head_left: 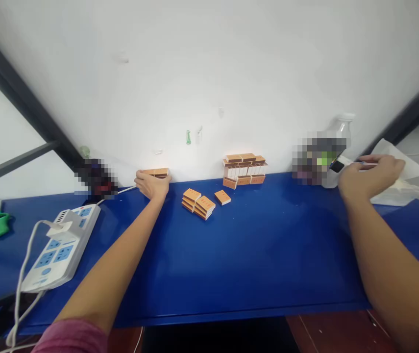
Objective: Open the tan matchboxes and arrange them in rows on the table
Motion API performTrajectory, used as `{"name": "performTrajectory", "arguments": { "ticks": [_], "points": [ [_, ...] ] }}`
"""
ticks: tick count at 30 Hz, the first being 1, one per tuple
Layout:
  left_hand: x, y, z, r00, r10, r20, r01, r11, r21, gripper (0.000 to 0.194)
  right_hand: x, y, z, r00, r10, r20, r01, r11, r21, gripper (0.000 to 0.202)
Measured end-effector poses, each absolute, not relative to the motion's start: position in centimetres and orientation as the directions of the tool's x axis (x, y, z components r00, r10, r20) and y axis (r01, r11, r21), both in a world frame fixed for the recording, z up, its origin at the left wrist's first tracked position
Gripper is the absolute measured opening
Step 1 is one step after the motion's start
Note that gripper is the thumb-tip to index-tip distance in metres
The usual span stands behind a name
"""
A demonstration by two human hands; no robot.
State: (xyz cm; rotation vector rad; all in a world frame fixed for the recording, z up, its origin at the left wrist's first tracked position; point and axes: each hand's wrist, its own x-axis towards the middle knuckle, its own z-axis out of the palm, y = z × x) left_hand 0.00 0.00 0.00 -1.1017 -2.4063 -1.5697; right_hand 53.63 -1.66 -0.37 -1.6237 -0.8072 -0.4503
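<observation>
My left hand [153,185] is closed round a row of small orange boxes [156,172] against the wall, at the back of the blue table. Raised at the right, my right hand [373,174] has bent fingers near a white paper [409,164]; whether it holds anything cannot be made out. Between the hands, small orange boxes lie in two short stacks [199,203], with a single box [223,197] beside them. Behind these, a structure of several orange and white boxes [245,170] stands by the wall.
A white power strip [64,250] with a plugged-in adapter and cable lies at the left, near a green tool [1,223]. A clear bottle [343,128] and blurred items stand at the back right. The table's front edge [209,318] runs below.
</observation>
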Motion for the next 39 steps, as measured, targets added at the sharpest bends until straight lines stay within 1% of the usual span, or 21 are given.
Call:
{"name": "performTrajectory", "arguments": {
  "ticks": [5, 9, 20, 23, 26, 31, 33, 35, 39],
  "points": [
    [0.2, 0.1, -0.1, -0.735, 0.515, 0.441, 0.622, 0.253, 0.741, 0.095, 53.3, -1.9, 0.0, 0.695, 0.269, 0.667, 0.702, -0.054, -0.71, 0.041],
    [0.2, 0.2, 0.0, -0.735, 0.514, 0.443, 0.627, 0.265, 0.733, 0.092, 53.3, -1.9, 0.0, 0.687, 0.268, 0.675, 0.708, -0.038, -0.705, 0.039],
    [-0.7, -0.3, 0.1, -0.693, 0.539, 0.479, 0.668, 0.23, 0.707, 0.092, 54.0, -1.5, -0.6, 0.672, 0.261, 0.693, 0.725, -0.043, -0.687, 0.036],
    [-1.0, -0.5, -0.1, -0.678, 0.542, 0.496, 0.679, 0.206, 0.704, 0.093, 54.4, -1.1, -1.0, 0.658, 0.25, 0.71, 0.737, -0.026, -0.675, 0.041],
    [-1.2, -0.7, -0.1, -0.661, 0.534, 0.527, 0.694, 0.169, 0.7, 0.093, 54.9, -0.5, -1.7, 0.611, 0.273, 0.743, 0.771, 0.006, -0.637, 0.05],
    [-1.0, -1.7, 0.3, -0.635, 0.519, 0.572, 0.71, 0.101, 0.697, 0.092, 55.2, -0.2, -2.3, 0.519, 0.286, 0.806, 0.851, -0.083, -0.518, 0.051],
    [-0.8, -2.3, 0.7, -0.611, 0.527, 0.591, 0.72, 0.059, 0.692, 0.093, 54.9, -0.4, -2.1, 0.52, 0.321, 0.791, 0.85, -0.11, -0.514, 0.055],
    [-0.4, -3.1, 1.2, -0.574, 0.537, 0.618, 0.735, 0.004, 0.678, 0.094, 54.4, -0.5, -1.9, 0.53, 0.38, 0.758, 0.844, -0.148, -0.516, 0.065],
    [0.7, -5.6, 1.9, -0.481, 0.566, 0.67, 0.752, -0.126, 0.647, 0.094, 53.6, -0.7, -1.7, 0.529, 0.473, 0.705, 0.844, -0.206, -0.495, 0.097]
  ]
}}
